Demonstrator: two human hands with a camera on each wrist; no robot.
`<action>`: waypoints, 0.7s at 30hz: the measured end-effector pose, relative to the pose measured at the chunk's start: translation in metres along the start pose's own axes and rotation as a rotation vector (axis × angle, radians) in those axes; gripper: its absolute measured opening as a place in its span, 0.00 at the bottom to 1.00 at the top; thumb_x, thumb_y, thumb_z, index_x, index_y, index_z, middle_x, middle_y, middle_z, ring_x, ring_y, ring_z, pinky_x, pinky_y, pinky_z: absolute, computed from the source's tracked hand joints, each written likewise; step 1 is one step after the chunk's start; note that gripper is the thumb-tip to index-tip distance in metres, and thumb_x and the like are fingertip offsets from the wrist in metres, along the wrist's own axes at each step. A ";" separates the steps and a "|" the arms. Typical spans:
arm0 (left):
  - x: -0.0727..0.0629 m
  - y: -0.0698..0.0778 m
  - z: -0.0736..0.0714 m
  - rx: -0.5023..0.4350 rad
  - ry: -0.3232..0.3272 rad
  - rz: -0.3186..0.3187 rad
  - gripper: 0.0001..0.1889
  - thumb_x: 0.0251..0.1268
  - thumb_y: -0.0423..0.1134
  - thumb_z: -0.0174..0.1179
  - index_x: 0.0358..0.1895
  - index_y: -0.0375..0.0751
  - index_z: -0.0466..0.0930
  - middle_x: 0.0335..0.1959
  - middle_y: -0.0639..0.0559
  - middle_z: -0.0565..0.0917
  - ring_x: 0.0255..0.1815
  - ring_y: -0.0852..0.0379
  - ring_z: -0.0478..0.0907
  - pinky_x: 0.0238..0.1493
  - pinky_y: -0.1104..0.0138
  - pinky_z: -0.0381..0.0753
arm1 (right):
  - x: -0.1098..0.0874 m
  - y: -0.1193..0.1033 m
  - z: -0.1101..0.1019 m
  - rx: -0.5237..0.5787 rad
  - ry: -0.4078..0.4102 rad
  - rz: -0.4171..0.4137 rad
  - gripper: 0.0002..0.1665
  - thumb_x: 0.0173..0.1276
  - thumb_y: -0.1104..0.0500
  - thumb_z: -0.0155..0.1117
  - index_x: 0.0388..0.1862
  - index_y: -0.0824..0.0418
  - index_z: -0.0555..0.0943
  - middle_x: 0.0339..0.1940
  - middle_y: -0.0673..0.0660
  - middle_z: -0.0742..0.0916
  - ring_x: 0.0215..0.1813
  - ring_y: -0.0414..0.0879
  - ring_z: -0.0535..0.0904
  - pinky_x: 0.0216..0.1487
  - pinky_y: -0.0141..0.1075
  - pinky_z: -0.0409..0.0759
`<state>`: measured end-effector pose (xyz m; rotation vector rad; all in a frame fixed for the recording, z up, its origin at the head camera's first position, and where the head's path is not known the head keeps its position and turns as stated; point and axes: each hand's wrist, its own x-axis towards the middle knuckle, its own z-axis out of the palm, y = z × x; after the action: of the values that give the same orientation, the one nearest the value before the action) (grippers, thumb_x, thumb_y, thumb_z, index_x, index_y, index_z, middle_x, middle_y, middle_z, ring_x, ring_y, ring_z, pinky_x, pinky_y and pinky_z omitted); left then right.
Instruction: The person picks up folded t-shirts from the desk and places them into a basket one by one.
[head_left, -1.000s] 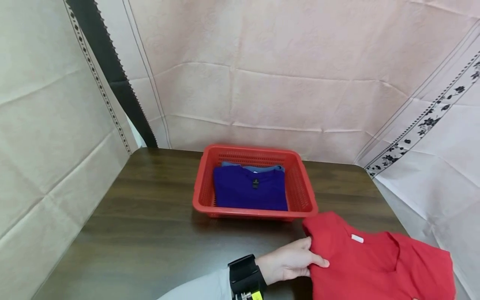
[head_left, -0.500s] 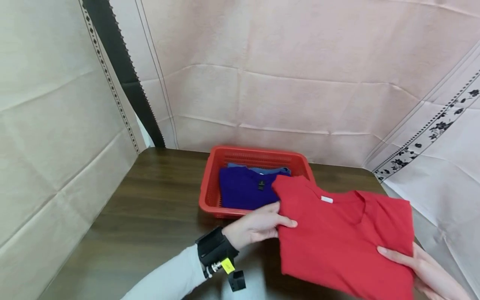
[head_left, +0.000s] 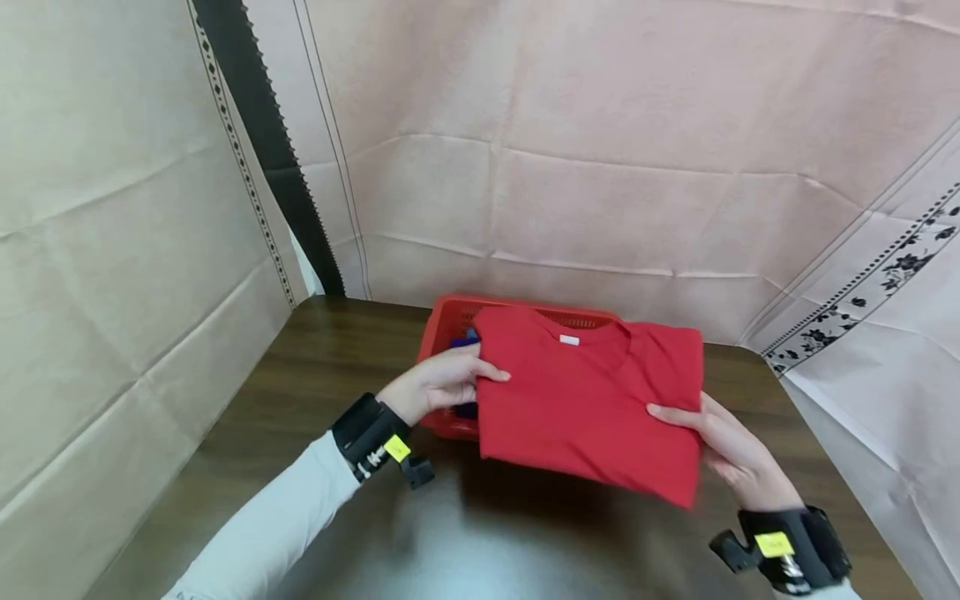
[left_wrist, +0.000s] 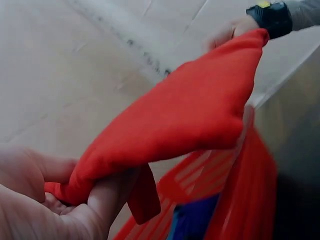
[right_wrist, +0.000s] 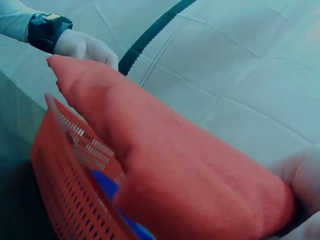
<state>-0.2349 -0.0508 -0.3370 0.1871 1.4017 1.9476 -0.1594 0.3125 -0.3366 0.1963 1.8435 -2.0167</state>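
Observation:
A folded red T-shirt (head_left: 585, 400) with a white neck label hangs over the red plastic basket (head_left: 441, 333) in the head view. My left hand (head_left: 442, 383) pinches its left edge, thumb on top and fingers beneath. At the opposite edge my right hand (head_left: 727, 446) grips the cloth the same way. In the left wrist view the shirt (left_wrist: 185, 110) sags a little between both hands, above the basket (left_wrist: 255, 180). Blue clothing (right_wrist: 106, 184) shows inside the basket in the right wrist view; the shirt hides most of it from the head view.
The basket stands on a dark wooden table (head_left: 345, 350) near its back edge. Pale cloth sheets (head_left: 600, 150) hang behind and on both sides, with a black strip (head_left: 277, 158) at the back left corner.
Both hands have carried the red shirt leftward and away from the body, from the right front of the table to over the basket. It now covers most of the blue clothing.

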 end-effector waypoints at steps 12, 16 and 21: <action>0.035 0.011 -0.052 0.077 0.274 -0.002 0.28 0.75 0.28 0.51 0.75 0.43 0.58 0.58 0.46 0.74 0.51 0.53 0.78 0.53 0.61 0.80 | 0.089 -0.005 0.032 0.053 0.030 -0.042 0.42 0.74 0.60 0.64 0.78 0.47 0.53 0.63 0.53 0.72 0.58 0.46 0.75 0.54 0.38 0.83; 0.041 0.003 -0.058 0.125 0.316 -0.038 0.31 0.74 0.30 0.52 0.77 0.43 0.55 0.64 0.42 0.71 0.60 0.48 0.74 0.65 0.54 0.74 | 0.101 0.006 0.036 0.005 0.063 -0.037 0.45 0.74 0.62 0.62 0.82 0.47 0.50 0.65 0.55 0.70 0.58 0.48 0.73 0.52 0.38 0.81; 0.043 -0.001 -0.058 0.216 0.338 -0.073 0.40 0.73 0.29 0.53 0.82 0.43 0.43 0.70 0.38 0.66 0.65 0.43 0.69 0.71 0.49 0.69 | 0.107 0.019 0.038 -0.088 0.059 -0.045 0.47 0.75 0.64 0.60 0.84 0.50 0.47 0.69 0.60 0.68 0.61 0.50 0.70 0.54 0.37 0.79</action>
<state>-0.2947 -0.0686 -0.3734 -0.0992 1.8134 1.8238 -0.2430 0.2532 -0.3883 0.1936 1.9855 -1.9739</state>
